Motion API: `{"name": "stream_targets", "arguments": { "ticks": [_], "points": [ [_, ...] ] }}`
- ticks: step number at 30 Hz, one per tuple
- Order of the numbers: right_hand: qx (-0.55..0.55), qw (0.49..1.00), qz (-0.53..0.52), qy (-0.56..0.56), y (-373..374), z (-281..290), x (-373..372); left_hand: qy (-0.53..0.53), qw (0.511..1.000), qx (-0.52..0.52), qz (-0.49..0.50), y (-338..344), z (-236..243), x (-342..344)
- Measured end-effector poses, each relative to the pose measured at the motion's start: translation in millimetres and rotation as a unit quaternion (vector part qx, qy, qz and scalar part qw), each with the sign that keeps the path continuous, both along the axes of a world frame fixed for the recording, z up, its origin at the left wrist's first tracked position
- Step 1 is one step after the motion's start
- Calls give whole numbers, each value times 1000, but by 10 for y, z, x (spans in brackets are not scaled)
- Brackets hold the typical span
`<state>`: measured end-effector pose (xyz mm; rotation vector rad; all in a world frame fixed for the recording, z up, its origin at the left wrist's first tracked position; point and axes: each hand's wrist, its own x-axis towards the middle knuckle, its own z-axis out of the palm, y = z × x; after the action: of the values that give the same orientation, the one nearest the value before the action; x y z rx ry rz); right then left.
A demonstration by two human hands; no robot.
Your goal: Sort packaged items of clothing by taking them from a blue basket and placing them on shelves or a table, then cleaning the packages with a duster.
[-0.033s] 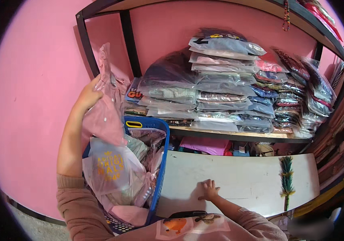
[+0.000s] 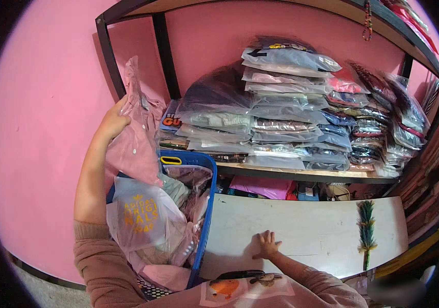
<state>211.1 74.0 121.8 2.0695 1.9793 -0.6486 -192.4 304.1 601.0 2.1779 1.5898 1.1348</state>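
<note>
Head view, pink wall (image 2: 45, 128) left, tabletop (image 2: 319, 226) extended lower right past spread right hand (image 2: 267, 246), left hand (image 2: 113, 121) pinched pink garment (image 2: 133, 163)

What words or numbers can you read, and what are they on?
I won't copy words out, but print shows here:
Gold lettering under a gold emblem, on the pale package in the blue basket.
White and orange-red letters, on the blue package at the left end of the shelf.
Yellow print, on the dark package atop the tall stack: too blurred to read.
</note>
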Motion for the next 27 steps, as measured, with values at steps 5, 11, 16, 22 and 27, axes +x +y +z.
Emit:
{"name": "stream_targets", "arguments": {
  "ticks": [5,11,16,22,27],
  "points": [
    [-51,999,14,-14,-26,26,-23,24,997,34,69,875,-178,-82],
    [-33,999,8,22,-19,-30,-127,43,995,90,16,1962,-225,13],
    [220,926,23,-305,-159,-539,-125,-122,982,26,-144,2623,-191,210],
    [283,942,6,-179,-198,-501,-211,101,982,-88,133,2932,-1494,-595],
    [48,912,147,-380,-106,-695,80,161,962,-49,214,2848,-2117,-7]
  ]
}}
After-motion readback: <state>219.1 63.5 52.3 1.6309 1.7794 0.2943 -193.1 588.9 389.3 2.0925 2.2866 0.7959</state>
